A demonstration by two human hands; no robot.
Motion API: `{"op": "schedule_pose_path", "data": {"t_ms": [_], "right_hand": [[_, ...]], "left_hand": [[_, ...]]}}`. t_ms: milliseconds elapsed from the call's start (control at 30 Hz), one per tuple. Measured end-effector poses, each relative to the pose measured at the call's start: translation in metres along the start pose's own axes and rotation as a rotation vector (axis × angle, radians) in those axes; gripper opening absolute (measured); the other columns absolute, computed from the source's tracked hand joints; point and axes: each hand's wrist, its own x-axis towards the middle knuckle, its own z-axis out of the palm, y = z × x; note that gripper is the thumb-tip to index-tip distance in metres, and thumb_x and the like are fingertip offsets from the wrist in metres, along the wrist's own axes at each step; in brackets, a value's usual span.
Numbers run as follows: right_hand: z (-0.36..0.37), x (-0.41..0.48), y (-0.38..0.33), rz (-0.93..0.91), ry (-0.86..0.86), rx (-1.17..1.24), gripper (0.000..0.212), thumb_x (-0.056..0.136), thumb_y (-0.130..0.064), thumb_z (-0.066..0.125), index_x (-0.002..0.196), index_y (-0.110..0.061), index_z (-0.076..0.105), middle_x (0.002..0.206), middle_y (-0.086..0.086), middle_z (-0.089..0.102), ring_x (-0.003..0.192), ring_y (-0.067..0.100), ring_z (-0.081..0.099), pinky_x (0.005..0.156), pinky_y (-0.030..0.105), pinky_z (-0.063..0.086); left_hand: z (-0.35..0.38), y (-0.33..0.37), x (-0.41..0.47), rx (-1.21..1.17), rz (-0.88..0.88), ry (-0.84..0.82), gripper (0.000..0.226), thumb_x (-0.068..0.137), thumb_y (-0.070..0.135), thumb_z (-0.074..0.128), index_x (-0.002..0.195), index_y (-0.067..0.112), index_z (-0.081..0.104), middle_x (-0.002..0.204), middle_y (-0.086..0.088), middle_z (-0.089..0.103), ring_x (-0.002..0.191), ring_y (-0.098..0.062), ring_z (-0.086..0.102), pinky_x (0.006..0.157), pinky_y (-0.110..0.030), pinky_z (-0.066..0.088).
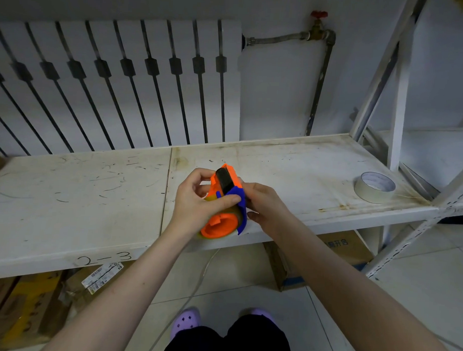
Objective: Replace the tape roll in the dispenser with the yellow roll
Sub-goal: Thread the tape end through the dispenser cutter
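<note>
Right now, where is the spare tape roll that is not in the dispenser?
In the head view, the tape roll lies flat at the far right of the white shelf, near the rack upright, apart from both hands.

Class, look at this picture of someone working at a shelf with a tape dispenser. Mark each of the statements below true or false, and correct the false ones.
1. Both hands hold the tape dispenser. True: the left hand and the right hand grip it from either side.
2. The dispenser is green and black. False: it is orange and blue.
3. A pale roll of tape lies flat on the shelf, to the right of the hands. True.
4. That roll is being touched by the right hand. False: it lies apart, untouched.
5. The dispenser is empty. False: a yellowish roll sits around its orange hub.
</note>
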Motion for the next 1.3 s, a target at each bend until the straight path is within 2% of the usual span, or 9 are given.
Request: {"op": "schedule_pose_path", "data": {"t_ms": [167,267,600,733,900,1033,1133,1200,1300], "right_hand": [[-0.009,-0.009,0.0,-0.435,0.235,-0.346,0.03,0.091,-0.029,0.057,0.118,-0.017,0.055,0.123,0.001,0.058,0.114,0.015,0.055,0.087,0.028,0.05],[-0.001,-0.029,-0.012,-0.705,-0.043,-0.329,0.043,0.099,-0.035,0.033,0.14,-0.023,0.038,0.145,-0.004,0.043,0.128,0.005,0.042,0.101,0.021,0.041],[-0.004,-0.039,0.01,-0.642,-0.188,-0.375,0.048,0.096,-0.043,0.033,0.142,-0.026,0.035,0.129,-0.001,0.057,0.119,0.012,0.055,0.102,0.041,0.047],[-0.016,-0.043,0.019,-0.625,-0.181,-0.468,0.051,0.087,-0.042,0.056,0.133,-0.03,0.038,0.128,-0.007,0.055,0.117,0.008,0.053,0.1,0.042,0.048],[-0.016,-0.049,0.03,-0.713,0.044,-0.721,0.135,0.045,-0.057,0.085,0.148,-0.022,0.005,0.151,-0.002,0.026,0.137,0.014,0.03,0.108,0.035,0.037],[-0.023,-0.043,0.036,-0.761,0.256,-0.69,0.123,0.051,-0.051,0.084,0.146,-0.018,0.013,0.141,0.0,0.034,0.127,0.013,0.038,0.095,0.032,0.046],[-0.046,-0.033,0.035,-0.735,0.324,-0.709,0.118,0.052,-0.052,0.083,0.144,-0.02,0.017,0.138,0.0,0.037,0.124,0.013,0.04,0.092,0.031,0.046],[-0.069,-0.025,0.032,-0.627,0.386,-0.674,0.117,0.053,-0.047,0.085,0.144,-0.02,0.017,0.138,0.0,0.036,0.124,0.014,0.04,0.093,0.032,0.046],[-0.113,-0.004,0.026,-0.465,0.535,-0.671,0.117,0.053,-0.044,0.086,0.144,-0.018,0.017,0.139,0.004,0.035,0.126,0.021,0.039,0.097,0.039,0.046]], "left_hand": [[-0.007,0.003,0.004,-0.068,-0.042,0.034,0.048,0.05,0.032,0.086,0.089,0.031,0.058,0.095,0.006,0.066,0.08,-0.009,0.062,0.062,-0.022,0.051],[-0.007,0.006,0.007,-0.107,-0.06,0.036,0.049,0.049,0.032,0.088,0.089,0.028,0.059,0.093,0.007,0.066,0.078,-0.012,0.063,0.063,-0.023,0.052],[0.004,0.022,0.011,-0.292,-0.171,0.202,0.023,0.069,0.023,0.08,0.081,0.026,0.061,0.089,0.005,0.062,0.094,-0.014,0.06,0.077,-0.026,0.05],[0.009,0.032,0.016,-0.39,-0.333,0.335,0.03,0.068,0.03,0.081,0.078,0.02,0.054,0.08,0.005,0.058,0.068,-0.008,0.056,0.058,-0.021,0.047],[0.023,0.047,0.012,-0.615,-0.588,0.383,0.037,0.07,0.035,0.079,0.09,0.018,0.053,0.092,0.0,0.066,0.07,-0.01,0.061,0.035,-0.015,0.044],[0.041,0.058,0.006,-0.585,-0.646,0.298,0.054,0.073,0.043,0.075,0.115,0.013,0.062,0.1,-0.004,0.07,0.072,-0.011,0.062,0.025,-0.01,0.036],[0.05,0.058,0.009,-0.497,-0.676,0.104,0.077,0.072,0.061,0.066,0.132,0.014,0.051,0.117,-0.005,0.063,0.108,-0.022,0.061,0.068,-0.022,0.054],[0.052,0.052,0.011,-0.421,-0.716,0.016,0.087,0.072,0.064,0.062,0.142,0.017,0.037,0.144,-0.008,0.044,0.132,-0.03,0.043,0.107,-0.042,0.033],[0.05,0.042,0.012,-0.351,-0.732,-0.033,0.073,0.078,0.047,0.065,0.139,0.015,0.041,0.146,-0.009,0.042,0.132,-0.03,0.043,0.116,-0.048,0.021]]}}
